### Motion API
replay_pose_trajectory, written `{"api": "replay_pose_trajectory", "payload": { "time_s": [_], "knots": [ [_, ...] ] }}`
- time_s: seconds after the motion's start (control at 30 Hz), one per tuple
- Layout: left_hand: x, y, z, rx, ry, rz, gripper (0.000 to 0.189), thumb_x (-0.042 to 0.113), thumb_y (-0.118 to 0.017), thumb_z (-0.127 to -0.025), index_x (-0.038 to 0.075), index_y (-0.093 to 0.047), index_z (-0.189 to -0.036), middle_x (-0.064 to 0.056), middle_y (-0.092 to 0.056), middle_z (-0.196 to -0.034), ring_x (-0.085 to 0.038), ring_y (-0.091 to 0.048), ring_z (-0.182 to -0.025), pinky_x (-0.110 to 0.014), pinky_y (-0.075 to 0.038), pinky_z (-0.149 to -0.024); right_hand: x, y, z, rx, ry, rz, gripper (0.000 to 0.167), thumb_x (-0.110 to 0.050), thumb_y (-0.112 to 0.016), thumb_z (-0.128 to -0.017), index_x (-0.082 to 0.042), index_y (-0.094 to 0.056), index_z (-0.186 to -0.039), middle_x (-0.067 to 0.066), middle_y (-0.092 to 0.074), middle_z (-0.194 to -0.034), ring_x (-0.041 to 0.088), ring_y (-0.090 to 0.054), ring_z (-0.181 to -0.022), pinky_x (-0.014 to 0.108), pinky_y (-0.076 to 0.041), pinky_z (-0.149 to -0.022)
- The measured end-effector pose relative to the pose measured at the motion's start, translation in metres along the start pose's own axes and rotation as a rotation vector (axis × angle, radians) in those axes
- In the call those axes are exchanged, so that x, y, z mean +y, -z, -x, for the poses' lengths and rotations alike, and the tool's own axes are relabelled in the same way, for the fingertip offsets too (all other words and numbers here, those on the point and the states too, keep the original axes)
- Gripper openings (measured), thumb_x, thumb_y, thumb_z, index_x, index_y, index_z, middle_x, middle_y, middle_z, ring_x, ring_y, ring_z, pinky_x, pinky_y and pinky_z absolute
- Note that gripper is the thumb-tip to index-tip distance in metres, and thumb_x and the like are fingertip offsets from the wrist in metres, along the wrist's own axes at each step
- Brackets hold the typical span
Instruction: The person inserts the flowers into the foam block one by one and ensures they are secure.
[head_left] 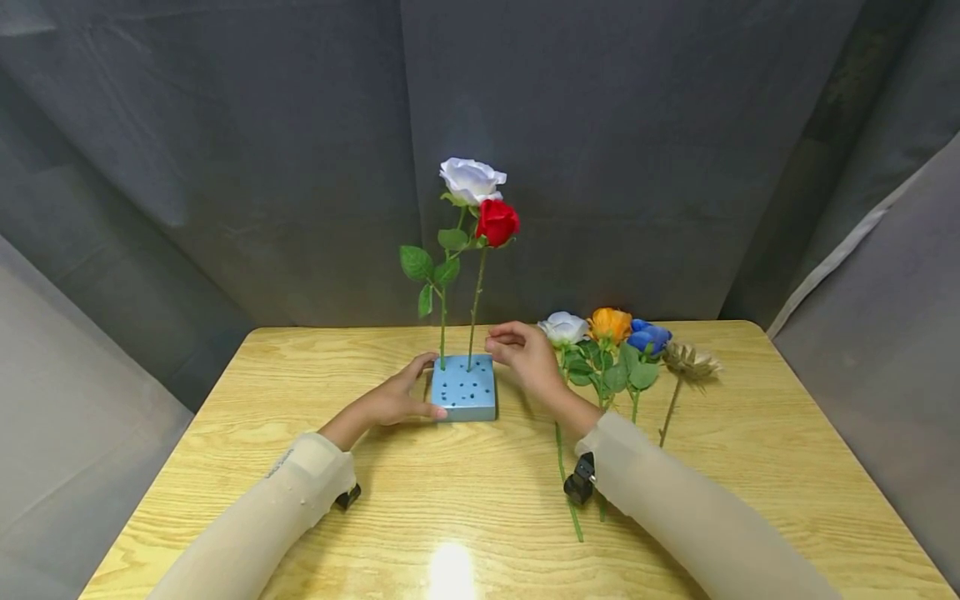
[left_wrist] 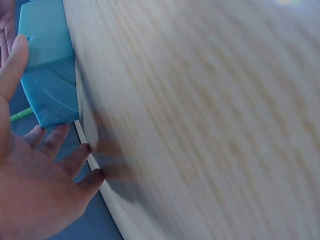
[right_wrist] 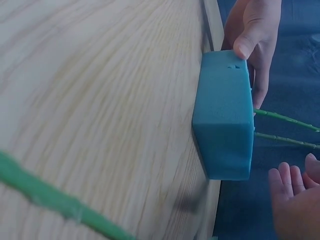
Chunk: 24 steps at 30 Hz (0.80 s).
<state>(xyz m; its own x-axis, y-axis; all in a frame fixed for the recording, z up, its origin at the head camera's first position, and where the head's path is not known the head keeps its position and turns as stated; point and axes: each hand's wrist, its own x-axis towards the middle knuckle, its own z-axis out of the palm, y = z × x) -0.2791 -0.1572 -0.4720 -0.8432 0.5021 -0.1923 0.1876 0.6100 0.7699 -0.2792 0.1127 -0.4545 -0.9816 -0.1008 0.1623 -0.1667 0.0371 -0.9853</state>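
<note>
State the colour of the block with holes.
The block is light blue; it shows best in the head view.

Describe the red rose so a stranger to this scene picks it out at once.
On the wooden table, find the blue block held by the left hand. Two stems rise from its holed top; follow the one nearer the right hand up to the red rose. It is the only red bloom, just below and right of a white rose.
</note>
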Motion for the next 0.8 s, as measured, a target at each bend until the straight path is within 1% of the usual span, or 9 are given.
{"api": "replay_pose_trajectory", "payload": {
  "time_s": [0.13, 0.2, 0.37, 0.63, 0.8],
  "knots": [
    [0.002, 0.001, 0.002, -0.018, -0.006, 0.02, 0.111, 0.034, -0.086, -0.086, 0.015, -0.011, -0.166, -0.018, -0.013, -0.171, -0.041, -0.013, -0.157, -0.065, -0.018, -0.122, 0.001, 0.007, 0.003, -0.002, 0.004, 0.018, 0.026, -0.004, -0.071, -0.098, 0.004, -0.069, -0.122, 0.023, -0.071, -0.113, 0.037, -0.07, -0.106, 0.036, -0.06, -0.089],
    [0.004, 0.001, 0.003, -0.025, -0.006, 0.028, 0.111, 0.034, -0.086, -0.087, 0.015, -0.011, -0.166, -0.015, -0.011, -0.172, -0.04, -0.011, -0.158, -0.064, -0.017, -0.123, 0.001, 0.01, 0.005, 0.002, 0.009, 0.02, 0.026, -0.003, -0.071, -0.097, 0.005, -0.069, -0.122, 0.024, -0.071, -0.113, 0.033, -0.07, -0.104, 0.034, -0.061, -0.087],
    [0.003, 0.002, 0.003, -0.03, -0.011, 0.018, 0.111, 0.034, -0.085, -0.087, 0.015, -0.01, -0.166, -0.014, -0.01, -0.172, -0.04, -0.01, -0.158, -0.063, -0.017, -0.123, 0.002, 0.017, 0.008, 0.007, 0.013, 0.019, 0.026, -0.001, -0.07, -0.097, 0.006, -0.068, -0.122, 0.025, -0.07, -0.113, 0.025, -0.07, -0.101, 0.032, -0.06, -0.087],
    [0.001, 0.002, 0.002, -0.034, -0.016, 0.011, 0.11, 0.034, -0.085, -0.088, 0.015, -0.01, -0.167, -0.013, -0.011, -0.172, -0.039, -0.01, -0.158, -0.063, -0.017, -0.123, 0.002, 0.027, 0.016, 0.009, 0.004, 0.038, 0.028, -0.001, -0.07, -0.097, 0.009, -0.066, -0.123, 0.028, -0.069, -0.114, 0.026, -0.071, -0.1, 0.027, -0.06, -0.085],
    [0.0, 0.002, 0.002, -0.035, -0.02, 0.013, 0.11, 0.035, -0.084, -0.088, 0.015, -0.01, -0.167, -0.014, -0.011, -0.172, -0.039, -0.01, -0.158, -0.064, -0.018, -0.122, 0.005, 0.034, 0.023, 0.008, -0.012, 0.085, 0.031, -0.006, -0.07, -0.098, 0.008, -0.065, -0.126, 0.027, -0.069, -0.116, 0.029, -0.07, -0.104, 0.021, -0.057, -0.083]
  ]
}}
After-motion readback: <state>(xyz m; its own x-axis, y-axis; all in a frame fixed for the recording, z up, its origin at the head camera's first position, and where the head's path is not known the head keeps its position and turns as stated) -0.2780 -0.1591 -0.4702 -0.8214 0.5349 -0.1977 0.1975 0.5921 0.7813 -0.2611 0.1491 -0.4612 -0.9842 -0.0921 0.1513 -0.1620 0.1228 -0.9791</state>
